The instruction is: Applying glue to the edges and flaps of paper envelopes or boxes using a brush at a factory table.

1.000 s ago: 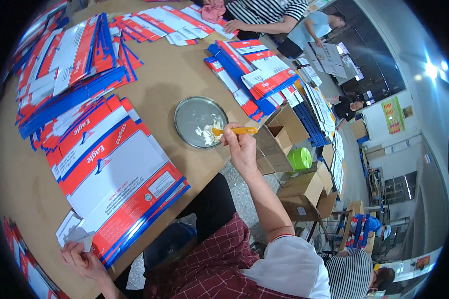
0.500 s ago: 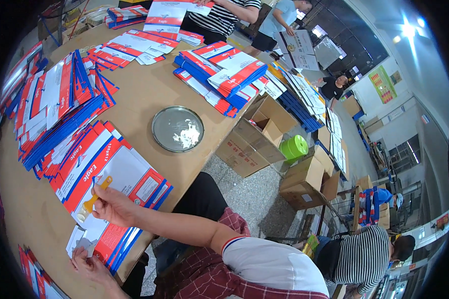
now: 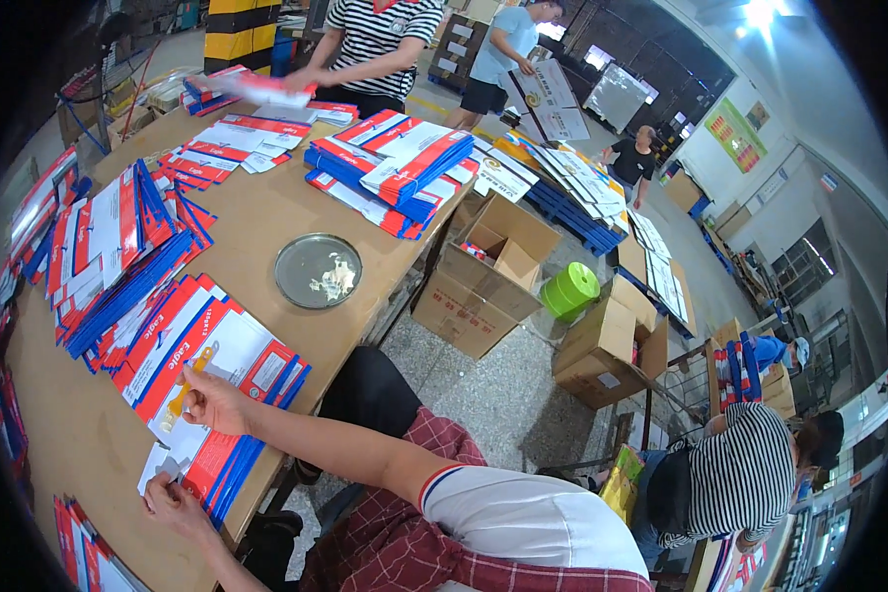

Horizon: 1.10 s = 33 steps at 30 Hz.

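My right hand (image 3: 214, 403) grips a yellow-handled scraper (image 3: 179, 400), its blade pointing down onto the top one of a stack of flat red, white and blue printed cardboard sleeves (image 3: 229, 360). My left hand (image 3: 175, 505) is below it at the stack's near end, fingers closed on a white end flap (image 3: 158, 462) of the top sleeve. The flap's grey inner side partly shows. Up and to the right of the stack, a round shallow metal dish (image 3: 291, 276) holds a smear of whitish paste (image 3: 334, 280).
A tall pile of sleeves (image 3: 104, 257) stands left, a tied bundle (image 3: 395, 158) at the table's far right corner. A co-worker in stripes (image 3: 380, 44) handles sleeves across the table. Open cartons (image 3: 474, 296) and a green spool-like object (image 3: 569, 291) stand on the floor right.
The whole view has shifted slightly. My right hand still holds the scraper over the top sleeve, and my left hand stays at the flap. Across the table, the co-worker's sleeve has swung down leftward.
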{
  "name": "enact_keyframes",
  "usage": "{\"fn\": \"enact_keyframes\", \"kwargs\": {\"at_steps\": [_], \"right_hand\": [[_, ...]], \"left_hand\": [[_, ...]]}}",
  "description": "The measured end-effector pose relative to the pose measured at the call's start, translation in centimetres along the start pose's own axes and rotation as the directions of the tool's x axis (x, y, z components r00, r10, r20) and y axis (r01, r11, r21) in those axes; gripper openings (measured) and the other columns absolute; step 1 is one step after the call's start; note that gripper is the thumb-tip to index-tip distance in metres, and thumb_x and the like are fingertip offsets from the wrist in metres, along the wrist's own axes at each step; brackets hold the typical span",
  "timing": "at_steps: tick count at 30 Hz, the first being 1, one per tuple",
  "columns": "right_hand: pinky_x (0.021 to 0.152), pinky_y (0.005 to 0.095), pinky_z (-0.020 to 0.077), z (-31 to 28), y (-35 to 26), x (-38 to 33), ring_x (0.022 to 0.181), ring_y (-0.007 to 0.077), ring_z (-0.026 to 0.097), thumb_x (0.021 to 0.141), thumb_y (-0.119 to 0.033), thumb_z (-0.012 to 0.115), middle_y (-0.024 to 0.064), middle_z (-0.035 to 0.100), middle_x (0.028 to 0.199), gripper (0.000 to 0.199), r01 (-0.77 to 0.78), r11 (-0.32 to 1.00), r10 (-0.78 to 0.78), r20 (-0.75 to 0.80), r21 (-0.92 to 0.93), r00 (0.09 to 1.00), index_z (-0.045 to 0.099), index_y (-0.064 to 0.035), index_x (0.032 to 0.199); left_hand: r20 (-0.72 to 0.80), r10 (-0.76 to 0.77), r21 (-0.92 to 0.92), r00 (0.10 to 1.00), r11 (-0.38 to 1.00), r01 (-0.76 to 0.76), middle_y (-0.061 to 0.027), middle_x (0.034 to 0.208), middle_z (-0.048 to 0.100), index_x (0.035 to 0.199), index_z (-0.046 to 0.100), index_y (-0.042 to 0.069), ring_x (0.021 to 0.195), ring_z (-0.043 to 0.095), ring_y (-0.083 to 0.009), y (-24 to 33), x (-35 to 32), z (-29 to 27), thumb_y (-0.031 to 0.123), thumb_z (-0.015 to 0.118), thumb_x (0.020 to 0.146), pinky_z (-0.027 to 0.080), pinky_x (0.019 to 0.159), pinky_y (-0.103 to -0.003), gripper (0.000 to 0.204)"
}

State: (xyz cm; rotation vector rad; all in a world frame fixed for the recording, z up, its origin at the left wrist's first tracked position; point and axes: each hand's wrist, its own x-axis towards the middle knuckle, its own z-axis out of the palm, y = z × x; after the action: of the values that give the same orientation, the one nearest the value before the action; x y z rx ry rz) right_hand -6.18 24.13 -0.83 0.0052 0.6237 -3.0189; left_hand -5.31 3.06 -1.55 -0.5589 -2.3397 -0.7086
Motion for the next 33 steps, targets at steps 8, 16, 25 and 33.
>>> {"fn": "enact_keyframes", "kwargs": {"at_steps": [8, 16, 25, 33], "right_hand": [[0.069, 0.0301, 0.0443, -0.1, -0.2, 0.4, 0.057, 0.0071, 0.048, 0.089, -0.047, 0.045, -0.0038, 0.049, 0.059, 0.032, -0.014, 0.998, 0.015, -0.022, 0.057, 1.000, 0.054, -0.0172, 0.097], [0.070, 0.0293, 0.0456, 0.4, 0.2, 0.5, 0.057, 0.0063, 0.049, 0.086, -0.052, 0.044, -0.0038, 0.050, 0.061, 0.040, -0.054, 0.998, 0.054, -0.058, -0.008, 0.997, 0.052, -0.0172, 0.105], [0.069, 0.0290, 0.0443, -0.2, -0.7, -0.4, 0.053, 0.0069, 0.046, 0.087, -0.053, 0.044, -0.0032, 0.049, 0.061, 0.040, -0.014, 0.998, 0.017, -0.038, 0.060, 0.999, 0.056, -0.0150, 0.092], [0.064, 0.0326, 0.0417, -2.8, 2.7, 3.2, 0.066, 0.0143, 0.048, 0.089, -0.030, 0.049, 0.0035, 0.049, 0.068, 0.022, -0.012, 1.000, 0.010, -0.110, -0.016, 0.994, 0.053, -0.0099, 0.080]], "left_hand": [[-0.029, 0.009, 0.011, 1.000, 1.000, -0.008, -0.0062, 0.079, 0.057, 0.082, 0.053, 0.005, 0.083, 0.055, -0.0240, 0.8, 0.5, -0.2, -0.009, 0.056, 0.064, 0.034, 0.088, -0.040, 0.022], [-0.048, -0.012, 0.061, 0.999, 0.998, 0.015, -0.0086, 0.084, 0.059, 0.090, 0.057, 0.005, 0.086, 0.056, -0.0251, 0.0, 0.3, 0.3, -0.006, 0.055, 0.069, 0.035, 0.088, -0.039, 0.024], [0.004, 0.037, 0.092, 0.999, 0.995, -0.037, -0.0075, 0.086, 0.058, 0.091, 0.056, 0.006, 0.087, 0.055, -0.0243, 0.6, 0.0, 1.0, -0.005, 0.055, 0.069, 0.032, 0.092, -0.040, 0.025], [-0.034, -0.006, 0.063, 0.999, 0.998, 0.008, -0.0115, 0.075, 0.056, 0.080, 0.057, 0.005, 0.072, 0.054, -0.0295, -0.1, 0.8, -0.7, -0.003, 0.057, 0.060, 0.040, 0.066, -0.041, 0.022]]}}
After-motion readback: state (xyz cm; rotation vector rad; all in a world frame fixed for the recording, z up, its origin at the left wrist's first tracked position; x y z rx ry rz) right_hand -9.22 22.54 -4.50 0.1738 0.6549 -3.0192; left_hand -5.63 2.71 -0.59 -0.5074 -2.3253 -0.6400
